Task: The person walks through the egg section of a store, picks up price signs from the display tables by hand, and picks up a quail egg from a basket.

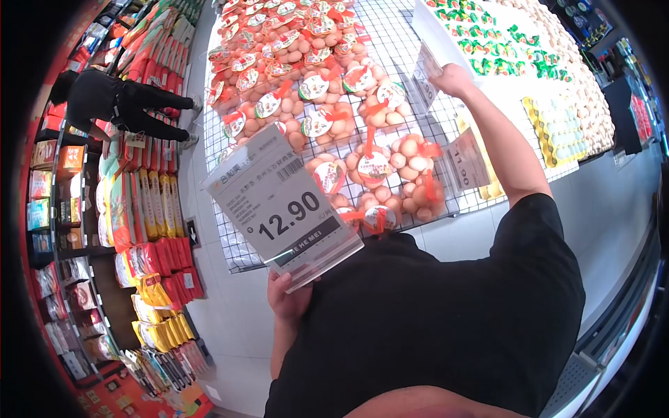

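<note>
- Head view: the large price sign (279,202) reading 12.90 stands left of centre in the frame, tilted, above the near edge of the wire grid (391,31).
- Left hand (290,298), lower centre, is closed on the sign's bottom edge near its lower left corner, thumb in front; the other fingers are mostly hidden behind.
- Right hand (455,80), upper right of centre, has its fingers curled at the edge of a smaller price sign (424,87); whether they pinch it firmly or only touch it, I cannot tell.
- Both signs look like clear plastic holders, probably light, stiff and rather slippery. The thicker clear base (326,261) of the large one seems the best place to hold, thumb in front and fingers behind; a one-corner grip could let it swing.
- Bagged eggs (373,167) lie just beyond the large sign, at the centre and upper centre. They would be fragile, so a hard plastic corner should be kept off them.
- Another sign (465,161), reading 11.90, stands right of the bags, below the right hand in the frame.
</note>
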`<action>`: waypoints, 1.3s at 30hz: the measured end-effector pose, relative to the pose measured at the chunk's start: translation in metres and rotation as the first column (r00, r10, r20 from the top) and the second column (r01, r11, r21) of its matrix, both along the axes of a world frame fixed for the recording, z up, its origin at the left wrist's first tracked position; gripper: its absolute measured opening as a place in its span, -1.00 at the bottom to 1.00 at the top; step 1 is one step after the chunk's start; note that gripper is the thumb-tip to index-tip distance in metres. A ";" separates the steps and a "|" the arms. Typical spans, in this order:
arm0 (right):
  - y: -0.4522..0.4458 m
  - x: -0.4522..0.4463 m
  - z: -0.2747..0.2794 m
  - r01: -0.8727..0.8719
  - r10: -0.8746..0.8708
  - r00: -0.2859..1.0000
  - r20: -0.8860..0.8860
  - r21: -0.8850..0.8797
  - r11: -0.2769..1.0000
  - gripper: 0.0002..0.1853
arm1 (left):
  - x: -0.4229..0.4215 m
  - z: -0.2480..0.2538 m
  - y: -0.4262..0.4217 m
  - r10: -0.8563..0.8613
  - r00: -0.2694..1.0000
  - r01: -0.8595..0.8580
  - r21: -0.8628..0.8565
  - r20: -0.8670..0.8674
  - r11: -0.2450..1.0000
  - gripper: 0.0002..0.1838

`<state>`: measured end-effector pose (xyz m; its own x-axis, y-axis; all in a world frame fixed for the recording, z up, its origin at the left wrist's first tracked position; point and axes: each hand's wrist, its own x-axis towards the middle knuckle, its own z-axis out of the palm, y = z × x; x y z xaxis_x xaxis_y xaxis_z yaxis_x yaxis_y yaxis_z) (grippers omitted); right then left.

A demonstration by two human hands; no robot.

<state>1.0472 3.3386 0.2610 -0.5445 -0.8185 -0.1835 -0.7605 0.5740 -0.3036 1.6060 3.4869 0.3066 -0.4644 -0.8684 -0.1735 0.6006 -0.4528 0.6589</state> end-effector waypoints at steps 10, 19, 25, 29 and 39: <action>0.008 0.003 0.017 0.077 -0.089 0.994 -0.066 -0.167 0.983 -0.29 | 0.004 -0.004 0.000 -0.023 0.999 0.024 -0.034 0.048 0.999 -0.50; 0.025 0.086 0.087 -0.171 0.314 0.941 0.129 -0.619 0.766 -0.61 | 0.001 -0.003 -0.004 -0.049 0.998 0.049 0.005 0.026 0.999 -0.48; 0.052 0.179 0.121 -0.386 0.736 0.442 0.513 -0.632 0.672 -0.62 | -0.001 -0.007 -0.003 -0.088 0.996 0.087 0.025 0.030 0.996 -0.47; 0.065 0.217 0.135 -0.401 0.663 0.279 0.695 -0.543 0.738 -0.65 | 0.002 -0.009 0.002 -0.101 0.994 0.099 0.049 0.041 0.994 -0.45; 0.100 0.246 0.144 -0.344 0.504 0.305 0.808 -0.400 0.850 -0.71 | 0.041 -0.012 -0.004 -0.325 0.945 0.326 0.029 -0.036 0.945 -0.48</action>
<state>1.2930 3.4382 0.4047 0.2782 -0.9411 -0.1920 -0.1595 0.1519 -0.9754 1.6473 3.4829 0.2945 -0.7265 -0.6627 -0.1817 0.4361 -0.6490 0.6235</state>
